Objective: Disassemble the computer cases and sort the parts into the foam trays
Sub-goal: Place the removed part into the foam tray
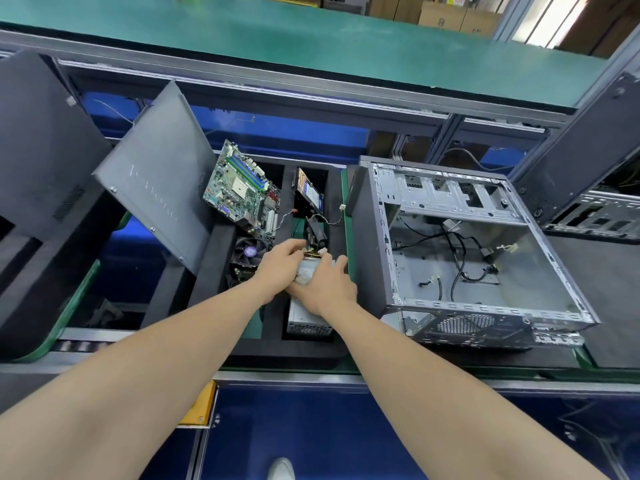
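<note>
While the left grip [282,258] curls round the yellow-black cable bundle [309,251], the right grip [325,285] presses flat on the silver, mesh-fronted power supply [308,323], slotted into the black foam tray [277,353].

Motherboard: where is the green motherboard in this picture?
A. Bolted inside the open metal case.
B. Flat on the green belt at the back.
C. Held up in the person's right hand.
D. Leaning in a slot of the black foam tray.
D: the motherboard leans in the foam tray, left of the open case, which holds only loose cables.
</note>
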Demonstrator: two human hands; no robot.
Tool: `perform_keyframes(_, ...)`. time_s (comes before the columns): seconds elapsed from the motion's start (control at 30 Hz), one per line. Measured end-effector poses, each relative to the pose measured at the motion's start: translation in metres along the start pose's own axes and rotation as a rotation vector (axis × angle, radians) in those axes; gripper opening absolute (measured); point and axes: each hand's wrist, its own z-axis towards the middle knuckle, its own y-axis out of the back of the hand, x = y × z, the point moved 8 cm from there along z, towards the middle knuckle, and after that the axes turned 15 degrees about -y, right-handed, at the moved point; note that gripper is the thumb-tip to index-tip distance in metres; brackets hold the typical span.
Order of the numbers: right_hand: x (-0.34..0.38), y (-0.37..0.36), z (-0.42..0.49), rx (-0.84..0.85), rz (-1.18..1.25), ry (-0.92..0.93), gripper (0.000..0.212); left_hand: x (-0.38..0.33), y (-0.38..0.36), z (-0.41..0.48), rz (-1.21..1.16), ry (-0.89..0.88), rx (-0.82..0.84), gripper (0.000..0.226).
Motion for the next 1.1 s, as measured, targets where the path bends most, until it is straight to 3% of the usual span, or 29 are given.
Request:
perform_keyframes(0.1,0.002,0.005,-0.006,-0.024,0.061,0.007,0.104,-0.001,0.007,-0.003,0.007,-0.019,-0.083,0.032)
perform_keyframes(0.23,0.012,0.023,-0.021,-0.176,0.129,0.084,0.082,0.002,0.018,-0.004,0.038,-0.014,-0.079,0.035)
perform_keyframes(0.33,0.03,0.037,-0.038,-0.341,0.068,0.231,0.077,0.004,0.03,-0.005,0.037,-0.014,-0.072,0.032)
perform_keyframes(0.43,0.052,0.037,-0.058,-0.393,0.108,0.434,0.044,0.003,0.051,-0.009,0.236,-0.061,-0.089,0.026)
perform_keyframes(0.5,0.061,0.022,-0.062,-0.213,0.244,0.464,0.025,0.008,0.064,-0.014,0.34,-0.057,-0.116,0.019)
perform_keyframes(0.57,0.067,0.001,-0.061,0.008,0.383,0.378,0.018,0.021,0.073,-0.021,0.363,-0.013,-0.128,0.013)
perform_keyframes(0.7,0.067,-0.046,-0.05,0.263,0.464,0.1,0.023,0.051,0.078,-0.039,0.384,0.085,-0.063,0.024)
perform_keyframes(0.8,0.065,-0.083,-0.049,0.484,0.577,-0.09,0.028,0.065,0.073,-0.048,0.401,0.094,0.0,0.019)
perform_keyframes(0.97,0.064,-0.113,-0.047,0.659,0.791,-0.225,0.029,0.065,0.073,-0.056,0.395,0.104,-0.008,0.015)
perform_keyframes(1.1,0.066,-0.117,-0.052,0.726,0.874,-0.232,0.019,0.063,0.081,-0.064,0.381,0.187,-0.059,0.013)
